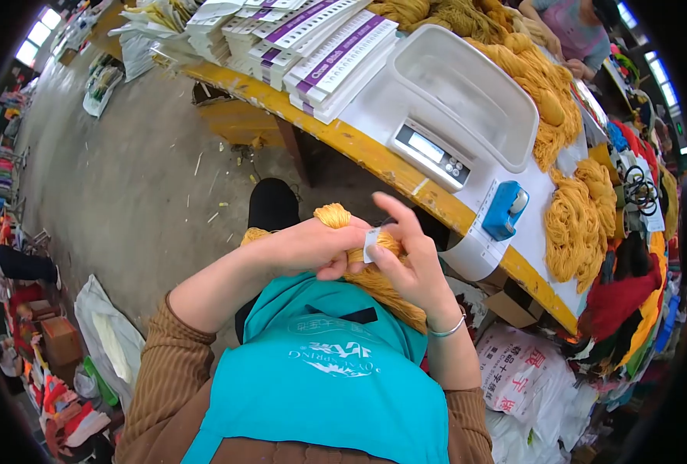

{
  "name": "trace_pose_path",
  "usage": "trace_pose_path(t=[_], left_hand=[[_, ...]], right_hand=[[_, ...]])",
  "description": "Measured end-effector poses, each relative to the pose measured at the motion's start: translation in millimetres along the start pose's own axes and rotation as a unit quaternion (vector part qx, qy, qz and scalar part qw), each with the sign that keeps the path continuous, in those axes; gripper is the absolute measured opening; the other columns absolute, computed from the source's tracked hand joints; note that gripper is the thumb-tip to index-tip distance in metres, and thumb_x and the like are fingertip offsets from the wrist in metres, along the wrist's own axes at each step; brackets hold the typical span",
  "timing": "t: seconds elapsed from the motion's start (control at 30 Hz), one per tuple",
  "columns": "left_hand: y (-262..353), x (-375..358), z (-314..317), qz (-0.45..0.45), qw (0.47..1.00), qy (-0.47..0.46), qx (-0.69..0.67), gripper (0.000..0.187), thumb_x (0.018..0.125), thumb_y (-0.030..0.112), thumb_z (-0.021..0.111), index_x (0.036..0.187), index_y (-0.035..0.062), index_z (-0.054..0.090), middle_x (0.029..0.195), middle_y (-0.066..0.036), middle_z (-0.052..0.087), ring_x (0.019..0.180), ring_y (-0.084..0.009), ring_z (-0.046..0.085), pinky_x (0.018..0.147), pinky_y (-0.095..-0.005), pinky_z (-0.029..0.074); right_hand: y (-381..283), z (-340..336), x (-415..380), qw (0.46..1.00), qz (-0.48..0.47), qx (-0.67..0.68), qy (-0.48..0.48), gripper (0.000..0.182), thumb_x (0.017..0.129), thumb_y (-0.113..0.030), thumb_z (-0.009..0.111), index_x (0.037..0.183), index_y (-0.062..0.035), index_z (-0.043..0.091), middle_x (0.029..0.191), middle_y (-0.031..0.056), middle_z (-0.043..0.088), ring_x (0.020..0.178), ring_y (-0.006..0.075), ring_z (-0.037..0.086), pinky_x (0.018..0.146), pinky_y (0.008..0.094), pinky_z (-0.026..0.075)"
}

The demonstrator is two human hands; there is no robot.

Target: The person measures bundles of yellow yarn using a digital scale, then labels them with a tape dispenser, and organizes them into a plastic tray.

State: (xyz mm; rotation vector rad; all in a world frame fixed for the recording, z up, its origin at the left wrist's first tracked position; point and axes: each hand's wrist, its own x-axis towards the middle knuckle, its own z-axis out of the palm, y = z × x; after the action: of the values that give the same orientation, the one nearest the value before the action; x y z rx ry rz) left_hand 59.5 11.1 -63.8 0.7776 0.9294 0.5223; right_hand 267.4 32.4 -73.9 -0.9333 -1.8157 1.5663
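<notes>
A skein of golden-yellow thread (390, 288) lies over my lap, its top end bunched in front of my apron. My left hand (312, 241) is closed around the bunch, and a tuft of thread (332, 216) sticks up above the fist. Round the skein sits a small white paper label (371, 244). My right hand (417, 267) pinches this label with the thumb against the thread, while its index finger stands raised. The undersides of the fingers are partly hidden. A blue tape dispenser (506, 210) stands on the table to the right.
The yellow-edged table (374, 166) carries a digital scale (430, 155) with a grey plastic tub (467, 93), stacks of white and purple cards (336, 62) and yellow skeins (579, 220). Another person (579, 35) is at the far side. White sacks (525, 379) lie at lower right.
</notes>
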Motion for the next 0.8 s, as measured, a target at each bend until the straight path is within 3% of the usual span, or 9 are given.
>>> trace_pose_path(t=[0.13, 0.2, 0.27, 0.33, 0.4, 0.63, 0.67, 0.73, 0.8], left_hand=[[-3.9, 3.6, 7.5, 0.095, 0.991, 0.093, 0.019, 0.031, 0.103, 0.038, 0.040, 0.106, 0.0087, 0.050, 0.072, -0.005, 0.058, 0.042, -0.0072, 0.047, 0.038, -0.0204, 0.035], [-6.7, 6.4, 5.3, 0.096, 0.992, 0.081, -0.015, 0.023, 0.103, 0.032, 0.047, 0.109, 0.0100, 0.044, 0.079, -0.005, 0.058, 0.052, -0.0077, 0.052, 0.045, -0.0205, 0.040], [-27.3, 18.8, 7.7, 0.325, 0.923, 0.140, 0.153, 0.020, 0.099, 0.019, 0.058, 0.108, 0.0099, 0.044, 0.087, -0.005, 0.058, 0.069, -0.0085, 0.058, 0.058, -0.0220, 0.045], [-21.4, 11.9, 10.7, 0.292, 0.943, 0.122, 0.105, 0.023, 0.093, 0.007, 0.064, 0.109, 0.0082, 0.048, 0.091, -0.005, 0.057, 0.083, -0.0111, 0.059, 0.068, -0.0260, 0.047], [-19.5, 13.5, 7.4, 0.404, 0.831, 0.159, 0.348, 0.021, 0.092, 0.009, 0.065, 0.110, 0.0065, 0.054, 0.090, -0.007, 0.058, 0.079, -0.0174, 0.061, 0.067, -0.0298, 0.049], [-14.4, 5.1, 3.6, 0.364, 0.724, 0.214, 0.545, 0.015, 0.095, 0.019, 0.060, 0.103, 0.0060, 0.063, 0.085, -0.012, 0.060, 0.073, -0.0281, 0.061, 0.064, -0.0368, 0.049], [-9.3, 3.0, 2.4, 0.364, 0.725, 0.215, 0.544, 0.015, 0.095, 0.019, 0.060, 0.103, 0.0060, 0.063, 0.085, -0.012, 0.060, 0.073, -0.0281, 0.061, 0.064, -0.0368, 0.049], [2.8, -0.8, -3.4, 0.194, 0.878, 0.094, 0.427, 0.020, 0.098, 0.024, 0.057, 0.103, 0.0048, 0.062, 0.082, -0.010, 0.062, 0.069, -0.0233, 0.060, 0.064, -0.0354, 0.049], [-3.0, 2.7, -15.7, 0.206, 0.925, 0.044, 0.316, 0.024, 0.099, 0.029, 0.055, 0.102, 0.0070, 0.062, 0.078, -0.001, 0.061, 0.068, -0.0116, 0.056, 0.060, -0.0281, 0.046]], right_hand=[[12.4, 3.8, 4.5, 0.998, 0.029, 0.044, 0.046, 0.045, 0.090, -0.010, 0.064, 0.131, -0.0006, 0.051, 0.087, 0.0063, 0.068, 0.076, 0.0084, 0.062, 0.067, 0.0237, 0.049], [3.3, 11.5, 5.6, 0.980, 0.060, 0.170, 0.084, 0.037, 0.093, -0.008, 0.061, 0.128, -0.0009, 0.052, 0.083, 0.0001, 0.063, 0.063, 0.0042, 0.055, 0.056, 0.0204, 0.043], [7.5, 11.6, 4.6, 0.957, 0.091, 0.262, 0.085, 0.035, 0.094, -0.008, 0.060, 0.127, -0.0020, 0.052, 0.080, -0.0008, 0.061, 0.058, 0.0031, 0.049, 0.051, 0.0196, 0.038], [7.0, 14.1, 4.1, 0.924, 0.123, 0.352, 0.086, 0.032, 0.095, -0.008, 0.058, 0.125, -0.0031, 0.052, 0.077, -0.0016, 0.058, 0.053, 0.0020, 0.043, 0.046, 0.0188, 0.032], [0.6, 20.3, 3.9, 0.888, 0.153, 0.415, 0.124, 0.029, 0.097, -0.009, 0.055, 0.125, -0.0041, 0.051, 0.072, -0.0029, 0.051, 0.048, 0.0018, 0.033, 0.043, 0.0194, 0.021], [-4.9, 6.7, 0.6, 0.890, 0.125, 0.434, 0.059, 0.034, 0.090, -0.003, 0.054, 0.124, -0.0023, 0.048, 0.070, -0.0014, 0.048, 0.049, 0.0029, 0.031, 0.045, 0.0199, 0.023], [-4.7, 2.6, 1.2, 0.898, 0.124, 0.421, 0.036, 0.037, 0.082, 0.002, 0.055, 0.118, -0.0021, 0.051, 0.077, -0.0013, 0.052, 0.053, 0.0024, 0.036, 0.047, 0.0186, 0.026], [-6.3, -0.8, 0.0, 0.927, 0.123, 0.355, 0.007, 0.035, 0.078, 0.005, 0.057, 0.113, -0.0028, 0.055, 0.085, -0.0008, 0.057, 0.061, 0.0021, 0.043, 0.052, 0.0170, 0.031], [-0.4, -1.4, 2.8, 0.967, 0.039, 0.250, -0.036, 0.027, 0.076, 0.008, 0.058, 0.101, -0.0021, 0.062, 0.086, -0.0005, 0.059, 0.067, 0.0033, 0.048, 0.058, 0.0191, 0.036]])
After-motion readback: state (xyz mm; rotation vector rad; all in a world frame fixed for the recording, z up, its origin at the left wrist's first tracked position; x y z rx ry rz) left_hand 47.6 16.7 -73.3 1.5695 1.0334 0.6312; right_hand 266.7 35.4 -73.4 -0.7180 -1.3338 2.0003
